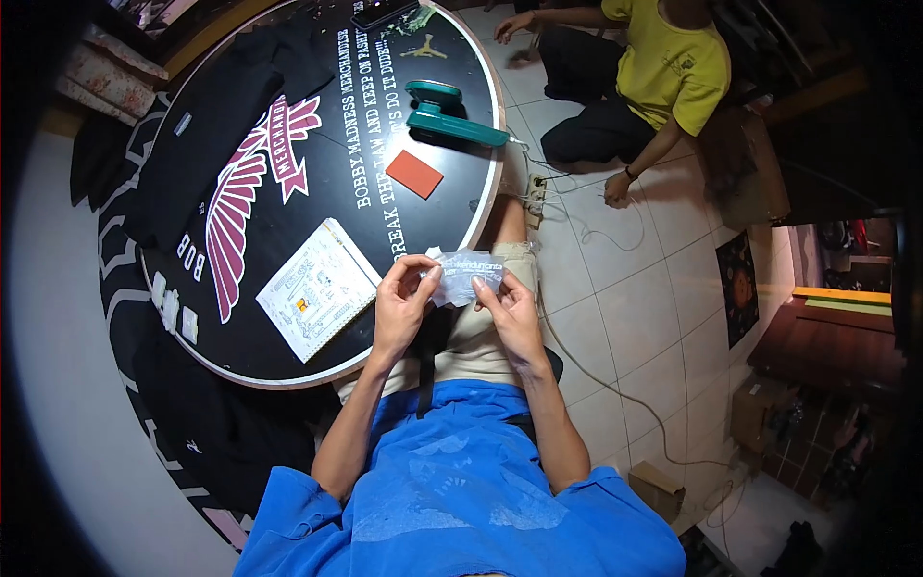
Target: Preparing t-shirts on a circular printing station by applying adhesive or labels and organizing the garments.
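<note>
Between my two hands a small sheet of translucent film [461,278] with white printed lettering is held above my lap, just off the round table's edge. My left hand [402,303] pinches its left side between thumb and fingers. On the right side, my right hand [513,314] grips it with the thumb on top. A spiral-bound notebook [317,288] with printed drawings lies on the black table, left of my left hand. Farther back are an orange-red rectangular pad [414,174] and a green handheld garment steamer or iron [451,122].
A black garment [216,130] covers the far left of the round table [346,180]. Small white packets [171,310] sit at its left rim. A phone [386,13] lies at the back. Right, a person in a yellow shirt [667,65] sits near a power strip [536,198]; a cable [613,389] crosses the tiles.
</note>
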Motion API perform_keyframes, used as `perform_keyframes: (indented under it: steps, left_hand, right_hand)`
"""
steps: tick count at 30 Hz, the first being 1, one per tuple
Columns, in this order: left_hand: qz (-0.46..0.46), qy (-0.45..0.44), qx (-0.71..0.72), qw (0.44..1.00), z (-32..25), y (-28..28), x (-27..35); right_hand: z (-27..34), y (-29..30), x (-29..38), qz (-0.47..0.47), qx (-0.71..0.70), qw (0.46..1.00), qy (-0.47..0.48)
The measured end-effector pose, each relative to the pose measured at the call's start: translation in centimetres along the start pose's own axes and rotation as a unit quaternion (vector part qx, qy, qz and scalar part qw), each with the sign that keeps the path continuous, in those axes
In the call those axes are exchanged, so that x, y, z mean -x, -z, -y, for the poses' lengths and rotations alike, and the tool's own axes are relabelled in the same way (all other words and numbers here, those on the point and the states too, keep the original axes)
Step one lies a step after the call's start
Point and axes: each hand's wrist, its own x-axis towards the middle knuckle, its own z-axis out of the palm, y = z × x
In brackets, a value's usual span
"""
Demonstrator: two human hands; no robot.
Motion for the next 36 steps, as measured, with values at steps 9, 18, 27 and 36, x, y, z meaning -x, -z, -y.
perform_keyframes:
  steps: [9,18,27,36]
  left_hand:
    - [-0.022,-0.029,0.08,0.996,0.8,0.8,0.4]
    - [-0.068,0.003,0.129,0.989,-0.4,2.1,0.8]
    - [-0.195,-0.051,0.171,0.964,0.2,8.4,1.5]
    - [-0.508,-0.164,-0.078,0.842,5.2,27.3,9.7]
  right_hand:
    - [-0.3,-0.8,-0.4,-0.017,-0.014,1.0,0.021]
    - [0.3,-3.3,-0.9,-0.014,-0.082,0.996,-0.025]
    - [-0.4,0.5,-4.0,-0.081,-0.242,0.957,-0.14]
    - [2.3,4.7,-9.9,-0.083,-0.228,0.967,-0.077]
